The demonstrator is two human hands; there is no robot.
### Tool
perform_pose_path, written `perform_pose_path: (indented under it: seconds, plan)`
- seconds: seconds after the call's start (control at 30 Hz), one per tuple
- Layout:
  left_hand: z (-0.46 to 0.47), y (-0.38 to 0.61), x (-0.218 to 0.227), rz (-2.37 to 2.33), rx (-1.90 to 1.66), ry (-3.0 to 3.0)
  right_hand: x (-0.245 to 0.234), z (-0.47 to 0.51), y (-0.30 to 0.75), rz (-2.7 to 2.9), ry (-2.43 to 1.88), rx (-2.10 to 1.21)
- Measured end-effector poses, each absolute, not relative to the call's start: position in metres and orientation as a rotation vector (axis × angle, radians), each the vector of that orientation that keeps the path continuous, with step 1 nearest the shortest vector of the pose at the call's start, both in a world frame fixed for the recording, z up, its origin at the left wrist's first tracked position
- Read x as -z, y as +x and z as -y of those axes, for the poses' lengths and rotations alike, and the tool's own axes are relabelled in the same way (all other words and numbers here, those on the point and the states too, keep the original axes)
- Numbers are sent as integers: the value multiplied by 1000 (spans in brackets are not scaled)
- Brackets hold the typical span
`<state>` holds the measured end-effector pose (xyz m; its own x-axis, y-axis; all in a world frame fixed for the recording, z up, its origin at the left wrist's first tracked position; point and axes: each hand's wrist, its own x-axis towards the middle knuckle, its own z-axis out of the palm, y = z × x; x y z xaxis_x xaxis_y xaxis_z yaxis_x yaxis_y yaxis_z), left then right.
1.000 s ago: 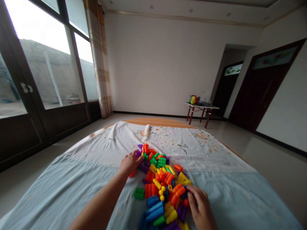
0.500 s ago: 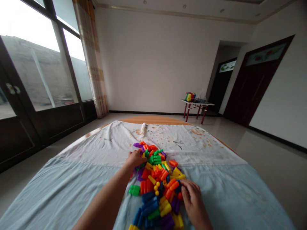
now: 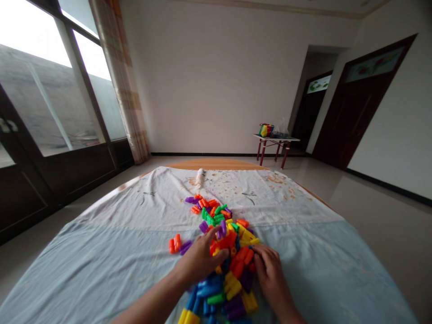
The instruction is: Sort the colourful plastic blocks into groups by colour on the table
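Note:
A heap of colourful plastic building blocks lies on the cloth in front of me. My left hand point(image 3: 202, 254) is over the heap's left side, thumb and fingers spread around some orange blocks point(image 3: 229, 240). A purple block point(image 3: 221, 228) shows by its fingertips; I cannot tell whether they touch it. My right hand point(image 3: 272, 272) lies cupped against the heap's right edge, fingers bent and thumb apart, beside more orange blocks point(image 3: 242, 260). Below the left hand are blue blocks point(image 3: 211, 287) and a green block point(image 3: 216, 299). Yellow blocks point(image 3: 232, 285) lie between the hands.
A floral white and pale blue cloth point(image 3: 111, 261) covers the round table. Red-orange blocks point(image 3: 174, 243) lie apart at the left. Green blocks point(image 3: 209, 218) trail toward the far side. A small table point(image 3: 276, 138) with a colourful bag point(image 3: 266, 130) stands by the far wall.
My left hand has come back from the far left of the heap toward its middle. Some red-orange and purple blocks now show at the left. The right hand stays nearly in place.

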<state>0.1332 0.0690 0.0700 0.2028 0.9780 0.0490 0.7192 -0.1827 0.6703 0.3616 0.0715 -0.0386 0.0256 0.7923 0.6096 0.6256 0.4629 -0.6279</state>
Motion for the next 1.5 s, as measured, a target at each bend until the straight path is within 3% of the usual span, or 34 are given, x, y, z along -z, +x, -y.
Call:
perform_pose_path:
  seconds: [0.1,0.23,0.4,0.6,1.07,1.37,1.5]
  plan:
    - [-81,129,-95,-1546,-494,2028,38,-71,361,1638,-1243,-210]
    - [-158,113,-103,-1945,-654,1978,39,-71,360,1609,-1230,-143]
    - [-243,90,-71,-2219,-609,1816,48,-79,366,1691,-1144,43]
    - [-265,85,-37,-2220,-463,1812,60,-91,376,1796,-1065,139]
    - [-190,116,-40,-1802,-549,1949,43,-78,356,1607,-1175,-129]
    - [-74,161,-92,-1290,-545,1990,41,-77,358,1487,-1191,-228]
    - [-43,141,-99,-1338,-650,2042,37,-77,358,1463,-1168,-216]
